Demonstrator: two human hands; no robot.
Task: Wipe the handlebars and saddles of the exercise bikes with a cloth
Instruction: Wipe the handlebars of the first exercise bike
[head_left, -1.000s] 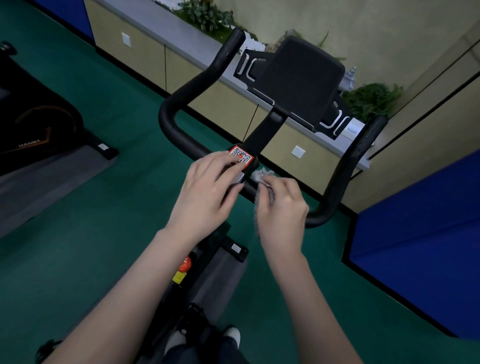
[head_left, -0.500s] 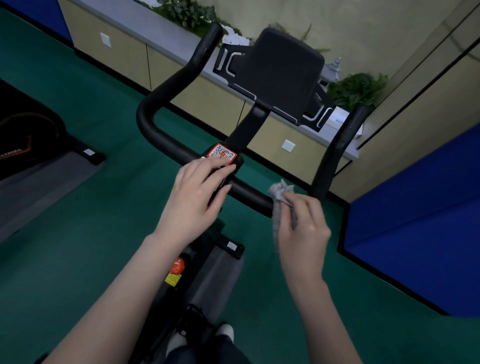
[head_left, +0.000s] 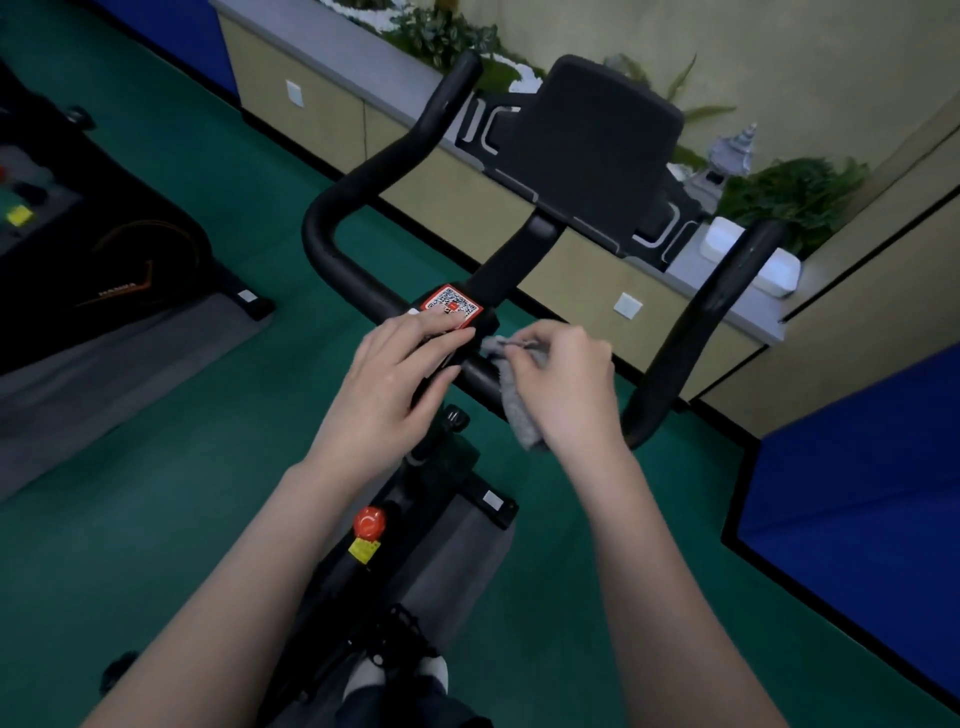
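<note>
Right hand (head_left: 566, 384) back at handlebar (head_left: 353, 275) centre, grey cloth (head_left: 519, 415) bunched.

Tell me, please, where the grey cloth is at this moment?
In the head view, the grey cloth hangs from the right hand, against the handlebar just right of the QR sticker.

Two bikes (head_left: 519, 291) (head_left: 93, 270), one cloth (head_left: 522, 410), two hands (head_left: 395, 384) (head_left: 563, 384)
</note>
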